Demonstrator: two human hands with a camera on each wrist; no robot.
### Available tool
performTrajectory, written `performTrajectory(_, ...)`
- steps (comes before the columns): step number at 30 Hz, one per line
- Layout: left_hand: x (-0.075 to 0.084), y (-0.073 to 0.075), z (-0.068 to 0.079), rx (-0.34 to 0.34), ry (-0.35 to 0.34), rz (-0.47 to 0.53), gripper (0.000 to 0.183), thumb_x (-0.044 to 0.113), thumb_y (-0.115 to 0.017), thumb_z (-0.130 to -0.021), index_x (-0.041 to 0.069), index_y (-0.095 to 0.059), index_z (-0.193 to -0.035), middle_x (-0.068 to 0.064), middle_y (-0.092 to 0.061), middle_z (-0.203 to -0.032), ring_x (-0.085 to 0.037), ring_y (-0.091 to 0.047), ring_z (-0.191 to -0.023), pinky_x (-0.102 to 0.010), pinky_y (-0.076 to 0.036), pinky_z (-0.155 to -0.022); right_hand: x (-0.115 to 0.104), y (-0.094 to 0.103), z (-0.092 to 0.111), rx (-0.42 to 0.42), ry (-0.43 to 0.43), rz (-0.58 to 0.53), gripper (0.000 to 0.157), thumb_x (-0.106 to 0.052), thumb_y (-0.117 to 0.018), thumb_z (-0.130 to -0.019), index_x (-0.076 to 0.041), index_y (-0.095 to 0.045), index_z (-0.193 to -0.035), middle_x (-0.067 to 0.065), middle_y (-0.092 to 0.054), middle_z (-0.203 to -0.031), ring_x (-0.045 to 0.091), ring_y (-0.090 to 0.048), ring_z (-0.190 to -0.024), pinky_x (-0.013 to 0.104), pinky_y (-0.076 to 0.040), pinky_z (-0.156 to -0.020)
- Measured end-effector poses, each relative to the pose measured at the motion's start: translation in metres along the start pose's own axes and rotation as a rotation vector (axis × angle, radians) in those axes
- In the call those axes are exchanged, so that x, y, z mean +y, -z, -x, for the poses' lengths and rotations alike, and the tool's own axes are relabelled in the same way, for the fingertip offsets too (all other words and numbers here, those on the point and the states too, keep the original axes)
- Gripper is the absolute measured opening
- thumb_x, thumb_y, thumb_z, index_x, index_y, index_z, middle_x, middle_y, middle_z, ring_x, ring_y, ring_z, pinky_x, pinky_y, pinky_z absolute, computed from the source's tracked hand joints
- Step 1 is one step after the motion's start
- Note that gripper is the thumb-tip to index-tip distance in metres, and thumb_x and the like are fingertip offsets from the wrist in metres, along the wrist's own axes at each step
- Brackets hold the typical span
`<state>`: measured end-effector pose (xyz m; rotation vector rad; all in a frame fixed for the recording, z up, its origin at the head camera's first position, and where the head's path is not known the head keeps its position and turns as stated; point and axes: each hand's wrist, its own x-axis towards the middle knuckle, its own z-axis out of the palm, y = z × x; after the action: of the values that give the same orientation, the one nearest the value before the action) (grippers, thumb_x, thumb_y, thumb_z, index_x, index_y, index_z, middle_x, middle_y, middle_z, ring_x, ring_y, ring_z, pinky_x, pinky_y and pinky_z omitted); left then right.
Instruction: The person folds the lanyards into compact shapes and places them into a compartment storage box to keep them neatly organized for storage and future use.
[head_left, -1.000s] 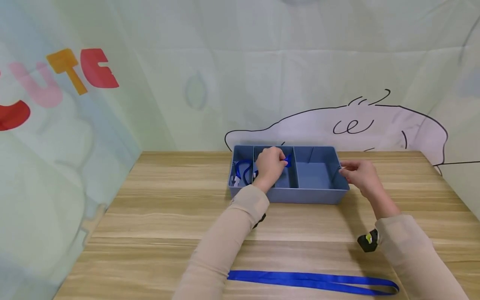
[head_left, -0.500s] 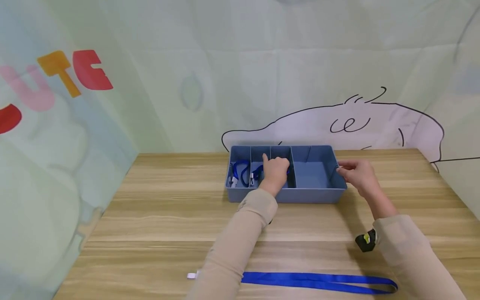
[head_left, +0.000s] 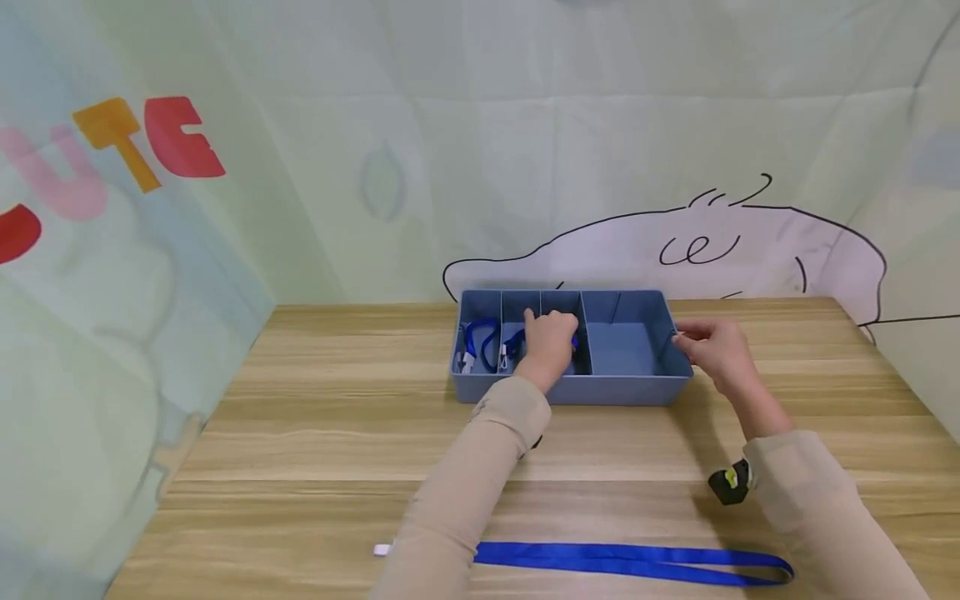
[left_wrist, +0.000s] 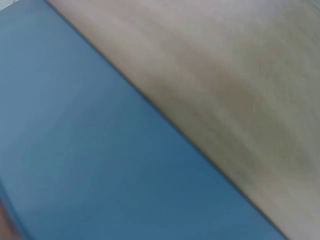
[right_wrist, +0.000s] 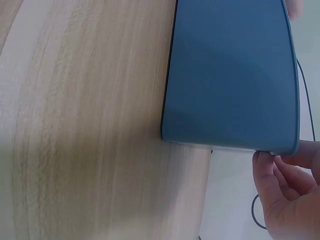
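Note:
A blue-grey divided box (head_left: pixel 627 390) stands at the back of the table. My left hand (head_left: pixel 549 346) reaches down into its third compartment from the left, fingers curled. Part of a blue strap (head_left: pixel 575 342) shows beside the fingers that hold it; the fingertips are hidden inside. My right hand (head_left: pixel 718 354) pinches the box's right end at the rim, thumb and fingers on either side of the wall, as the right wrist view also shows of the fingers (right_wrist: pixel 267 182). Along the table's front lies a folded blue lanyard (head_left: pixel 600 557) with a white end, partly behind my left sleeve.
The leftmost compartment holds a blue looped cord (head_left: pixel 470 346) with a white end. Another dark blue bundle with a small metal clip (head_left: pixel 503 357) lies in the second compartment. A printed cloth (head_left: pixel 337 167) hangs right behind the wooden table (head_left: pixel 315 433).
My left hand has moved right and lowered into the third compartment with the blue strap, uncovering the second compartment's contents. It barely moves in the last half second. My right hand keeps its hold.

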<state>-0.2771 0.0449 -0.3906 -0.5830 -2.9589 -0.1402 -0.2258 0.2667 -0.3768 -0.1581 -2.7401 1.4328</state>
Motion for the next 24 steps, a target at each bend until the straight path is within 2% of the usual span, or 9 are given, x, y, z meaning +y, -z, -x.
performTrajectory(3,-0.01,0.01,0.005,0.085,-0.051,0.089,0.003,0.017,-0.07,-0.084,0.015,-0.069,-0.086,0.003,-0.07,-0.085,-0.017,-0.065,-0.075,-0.037,-0.049,-0.08,0.0,-0.001,0.001,-0.009,0.001,0.0,0.036,-0.005,-0.057,-0.09,0.014,-0.053,-0.121,0.025,-0.058,-0.101,0.008,-0.056,-0.068,0.016,-0.05,-0.058)
performTrajectory(6,-0.023,0.028,0.014,0.122,-0.089,0.205,0.003,0.014,-0.068,-0.085,0.012,-0.07,-0.086,0.001,-0.069,-0.082,-0.016,-0.063,-0.069,-0.03,-0.051,-0.061,0.002,-0.001,0.001,-0.02,0.006,-0.002,0.038,-0.008,-0.056,-0.092,0.013,-0.052,-0.123,0.027,-0.058,-0.107,0.007,-0.055,-0.07,0.016,-0.05,-0.059)
performTrajectory(12,-0.054,0.065,0.047,0.059,-0.149,0.365,0.006,0.01,-0.065,-0.088,0.008,-0.07,-0.091,-0.002,-0.068,-0.083,-0.014,-0.06,-0.069,-0.029,-0.051,-0.067,0.01,0.004,0.008,-0.104,0.018,-0.006,0.045,-0.021,-0.05,-0.097,0.014,-0.048,-0.125,0.027,-0.058,-0.108,0.007,-0.055,-0.071,0.021,-0.051,-0.061)
performTrajectory(15,-0.07,0.078,0.071,0.015,-0.212,0.428,0.004,0.008,-0.067,-0.085,0.007,-0.07,-0.088,-0.001,-0.068,-0.081,-0.011,-0.06,-0.07,-0.026,-0.051,-0.069,0.011,0.007,0.017,0.02,0.084,0.056,0.042,-0.024,-0.05,-0.097,0.011,-0.055,-0.12,0.024,-0.061,-0.101,-0.002,-0.053,-0.066,0.017,-0.048,-0.058)
performTrajectory(17,-0.079,0.081,0.09,-0.08,-0.26,0.555,0.004,0.007,-0.068,-0.084,0.006,-0.07,-0.088,0.0,-0.068,-0.08,-0.009,-0.061,-0.071,-0.023,-0.051,-0.068,0.007,0.006,0.024,0.192,0.163,0.097,0.035,-0.022,-0.053,-0.095,0.007,-0.061,-0.112,0.022,-0.063,-0.095,-0.01,-0.048,-0.063,0.013,-0.043,-0.056)
performTrajectory(19,-0.084,0.083,0.111,-0.253,-0.299,0.739,0.007,0.007,-0.067,-0.084,0.005,-0.069,-0.091,0.0,-0.068,-0.083,-0.008,-0.061,-0.075,-0.022,-0.052,-0.07,0.0,0.003,0.032,0.357,0.284,0.135,0.025,-0.016,-0.058,-0.091,0.004,-0.066,-0.103,0.019,-0.065,-0.089,-0.014,-0.045,-0.062,0.009,-0.039,-0.054)
performTrajectory(20,-0.085,0.082,0.122,-0.354,-0.308,0.828,0.009,0.007,-0.067,-0.085,0.005,-0.068,-0.094,-0.001,-0.068,-0.084,-0.008,-0.062,-0.076,-0.022,-0.052,-0.071,-0.005,0.001,0.037,0.403,0.352,0.141,0.019,-0.012,-0.06,-0.089,0.003,-0.067,-0.099,0.016,-0.066,-0.085,-0.014,-0.044,-0.061,0.008,-0.037,-0.055)
performTrajectory(22,-0.085,0.077,0.143,-0.531,-0.322,0.95,0.014,0.006,-0.066,-0.085,0.002,-0.067,-0.099,-0.003,-0.068,-0.088,-0.008,-0.062,-0.08,-0.023,-0.052,-0.075,-0.017,-0.007,0.048,0.378,0.492,0.131,0.013,-0.003,-0.062,-0.086,0.002,-0.068,-0.096,0.013,-0.065,-0.08,-0.008,-0.046,-0.061,0.008,-0.038,-0.054)
performTrajectory(24,-0.081,0.07,0.162,-0.628,-0.318,0.937,0.018,0.006,-0.066,-0.085,0.001,-0.067,-0.102,-0.005,-0.068,-0.093,-0.006,-0.061,-0.082,-0.022,-0.051,-0.076,-0.03,-0.019,0.062,0.196,0.585,0.086,0.012,0.003,-0.062,-0.085,0.0,-0.068,-0.096,0.009,-0.065,-0.08,0.0,-0.05,-0.062,0.012,-0.042,-0.053)
